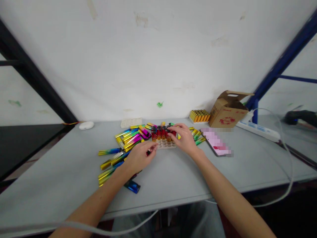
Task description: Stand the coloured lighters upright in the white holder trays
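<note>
A white tray with round holes [166, 144] lies on the table in front of me. Several red and amber lighters with dark tops [159, 133] stand upright in its far part. My left hand [142, 153] is at the tray's near left corner, fingers closed around a dark red lighter [148, 152] that is mostly hidden. Over the right end of the standing row, my right hand [184, 138] has its thumb and fingers on a red lighter [173, 133]. Shiny lighters in yellow, blue, green and pink [131, 140] lie in a loose heap on the left, partly under my left forearm.
More metallic lighters [197, 135] lie beyond my right hand. A phone [216, 142], an open cardboard box [226, 112], a filled tray of yellow lighters [200, 116] and a power strip [260, 130] are on the right. Another white tray [131, 122] and a white case [86, 125] are near the wall.
</note>
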